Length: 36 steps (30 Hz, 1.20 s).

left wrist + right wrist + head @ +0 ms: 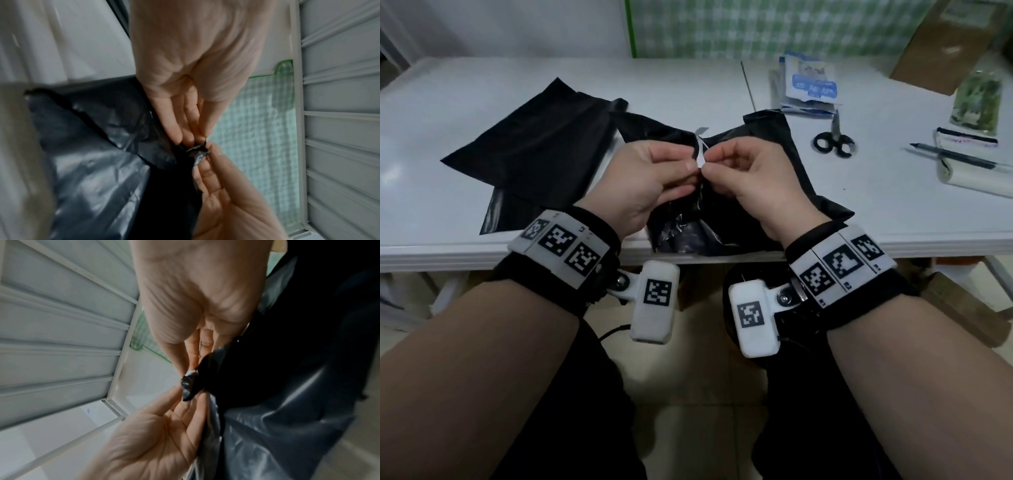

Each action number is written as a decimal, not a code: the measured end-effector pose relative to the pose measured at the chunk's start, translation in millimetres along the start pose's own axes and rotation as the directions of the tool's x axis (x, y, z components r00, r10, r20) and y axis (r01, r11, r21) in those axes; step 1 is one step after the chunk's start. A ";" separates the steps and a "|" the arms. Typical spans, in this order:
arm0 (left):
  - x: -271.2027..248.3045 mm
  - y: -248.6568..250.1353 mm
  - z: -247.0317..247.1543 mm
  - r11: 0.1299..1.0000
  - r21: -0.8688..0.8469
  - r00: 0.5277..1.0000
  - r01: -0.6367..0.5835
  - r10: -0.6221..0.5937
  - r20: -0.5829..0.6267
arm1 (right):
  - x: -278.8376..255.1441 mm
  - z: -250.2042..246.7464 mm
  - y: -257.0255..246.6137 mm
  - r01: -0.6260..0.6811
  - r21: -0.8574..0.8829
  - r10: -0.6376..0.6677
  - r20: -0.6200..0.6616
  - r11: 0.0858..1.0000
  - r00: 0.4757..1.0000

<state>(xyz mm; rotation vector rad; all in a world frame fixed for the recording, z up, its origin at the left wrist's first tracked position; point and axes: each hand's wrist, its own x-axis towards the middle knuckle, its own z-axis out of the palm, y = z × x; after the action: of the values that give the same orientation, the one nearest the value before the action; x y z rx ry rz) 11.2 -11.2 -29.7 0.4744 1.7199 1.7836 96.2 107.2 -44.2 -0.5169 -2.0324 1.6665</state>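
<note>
White counter (465,102), near edge: left hand (643,181) and right hand (760,185) each pinch the white strip (701,154) on a black plastic bag (767,137); scissors (834,140) lie toward the right edge.

Holds both forearms forward, side by side, wrists near each other. Keeps nothing apart: sets left hand (650,178) and right hand (755,180) fingertip to fingertip, thumbs and forefingers pinching the black bag (724,222), other fingers curled.
</note>
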 end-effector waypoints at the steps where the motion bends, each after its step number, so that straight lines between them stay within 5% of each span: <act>1: 1.4 -0.7 -1.1 1.000 -0.009 1.000 0.001 -0.001 0.000 | 1.2 0.4 1.1 -0.003 0.005 0.003 0.000 1.000 1.000; 17: 0.4 -11.4 -7.9 0.989 0.149 0.994 -0.007 -0.009 0.106 | -6.3 8.6 3.3 0.030 -0.236 -0.043 -0.049 0.971 0.998; 28: 1.1 -17.1 -8.6 0.978 0.208 0.997 0.028 -0.043 0.063 | -7.6 15.4 6.6 -0.075 -0.258 0.084 0.025 0.963 0.996; 36: -0.4 -17.6 -7.9 0.980 0.200 0.990 0.019 -0.046 0.134 | -9.8 9.9 -0.7 -0.275 -0.006 0.271 0.187 0.961 0.944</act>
<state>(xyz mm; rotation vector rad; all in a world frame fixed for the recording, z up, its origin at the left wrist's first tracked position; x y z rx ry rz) 9.6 -18.1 -47.6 0.6349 1.8054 1.5256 98.7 93.6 -46.2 -0.6859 -2.1515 1.9612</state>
